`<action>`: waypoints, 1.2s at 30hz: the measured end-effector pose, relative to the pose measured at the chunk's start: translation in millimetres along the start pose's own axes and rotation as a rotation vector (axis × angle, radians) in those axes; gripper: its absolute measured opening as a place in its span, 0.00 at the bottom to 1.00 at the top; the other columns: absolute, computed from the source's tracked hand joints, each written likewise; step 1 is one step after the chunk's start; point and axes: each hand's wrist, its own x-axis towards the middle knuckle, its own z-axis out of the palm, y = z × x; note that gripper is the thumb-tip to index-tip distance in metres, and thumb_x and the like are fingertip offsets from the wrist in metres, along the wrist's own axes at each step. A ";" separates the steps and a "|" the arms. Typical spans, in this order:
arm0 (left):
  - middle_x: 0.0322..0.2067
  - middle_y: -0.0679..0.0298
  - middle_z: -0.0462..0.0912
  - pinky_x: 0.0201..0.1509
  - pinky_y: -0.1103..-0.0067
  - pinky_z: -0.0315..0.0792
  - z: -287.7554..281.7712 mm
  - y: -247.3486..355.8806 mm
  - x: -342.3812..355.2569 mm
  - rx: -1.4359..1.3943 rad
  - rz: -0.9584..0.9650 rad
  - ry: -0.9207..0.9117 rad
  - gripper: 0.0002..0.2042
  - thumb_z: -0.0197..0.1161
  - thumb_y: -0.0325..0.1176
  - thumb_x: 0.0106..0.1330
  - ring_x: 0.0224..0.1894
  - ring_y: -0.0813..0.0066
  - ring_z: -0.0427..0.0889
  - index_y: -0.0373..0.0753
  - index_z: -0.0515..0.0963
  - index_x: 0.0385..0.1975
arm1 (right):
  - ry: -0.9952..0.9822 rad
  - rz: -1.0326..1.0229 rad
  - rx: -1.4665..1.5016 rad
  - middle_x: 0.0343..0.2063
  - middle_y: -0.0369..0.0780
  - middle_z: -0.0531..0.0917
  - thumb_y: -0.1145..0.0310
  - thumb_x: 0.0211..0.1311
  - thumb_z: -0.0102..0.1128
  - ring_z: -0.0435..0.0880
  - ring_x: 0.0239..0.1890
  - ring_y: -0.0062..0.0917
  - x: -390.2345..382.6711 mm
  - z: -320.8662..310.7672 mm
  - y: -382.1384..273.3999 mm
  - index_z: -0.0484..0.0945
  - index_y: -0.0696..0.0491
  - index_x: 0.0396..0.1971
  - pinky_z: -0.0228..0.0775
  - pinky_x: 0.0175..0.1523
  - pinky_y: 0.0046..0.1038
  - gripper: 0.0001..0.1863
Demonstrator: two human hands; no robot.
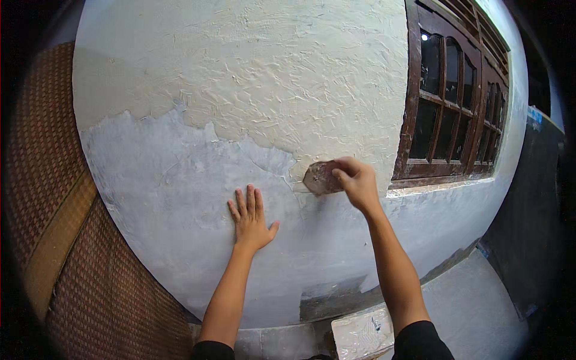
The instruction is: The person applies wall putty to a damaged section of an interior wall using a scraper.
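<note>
My right hand (360, 187) pinches a flat, angular scraper (320, 178), brownish and smeared with dried plaster. Its blade lies close against the wall, at the border between two finishes; whether it touches cannot be told. Above that border is rough cream plaster (288, 78) with raised ridges. Below and to the left spreads a smooth whitish-grey coat (162, 186) with a ragged upper edge. My left hand (252, 222) rests flat against the smooth coat, fingers stretched upward and thumb out, with nothing in it.
A dark wooden window (447, 102) with glass panes is at the right, its sill just beyond my right hand. Low down, a plaster-smeared whitish container (362, 332) stands beside my right forearm. Woven brown panels (108, 288) flank the left side. Grey floor (468, 306) shows at lower right.
</note>
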 end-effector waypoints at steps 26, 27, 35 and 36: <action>0.69 0.47 0.28 0.65 0.44 0.22 -3.1 -0.8 -2.8 -0.005 0.001 -0.003 0.56 0.66 0.48 0.49 0.69 0.39 0.23 0.31 0.31 0.67 | -0.003 -0.069 -0.019 0.31 0.40 0.84 0.78 0.53 0.61 0.81 0.34 0.20 8.4 -24.5 -2.4 0.80 0.62 0.38 0.73 0.41 0.22 0.11; 0.69 0.47 0.28 0.65 0.44 0.22 -2.8 0.1 -3.7 -0.007 0.001 -0.004 0.56 0.66 0.48 0.49 0.69 0.39 0.23 0.31 0.31 0.67 | -0.003 -0.068 -0.021 0.31 0.40 0.84 0.78 0.53 0.61 0.81 0.34 0.20 9.3 -25.8 -0.9 0.80 0.62 0.38 0.73 0.41 0.22 0.11; 0.70 0.51 0.27 0.66 0.45 0.24 -5.4 -0.1 -3.5 0.008 -0.015 -0.010 0.54 0.62 0.51 0.51 0.70 0.40 0.25 0.33 0.33 0.68 | -0.082 -0.029 0.057 0.32 0.40 0.84 0.78 0.52 0.61 0.81 0.34 0.20 9.2 -24.4 7.9 0.79 0.62 0.38 0.72 0.41 0.21 0.12; 0.70 0.51 0.27 0.66 0.45 0.24 -5.0 2.4 -3.6 0.004 -0.013 -0.010 0.54 0.62 0.51 0.51 0.70 0.40 0.25 0.33 0.33 0.68 | -0.019 -0.019 0.078 0.32 0.40 0.84 0.78 0.53 0.61 0.81 0.33 0.20 10.7 -27.1 10.5 0.79 0.62 0.38 0.72 0.40 0.21 0.12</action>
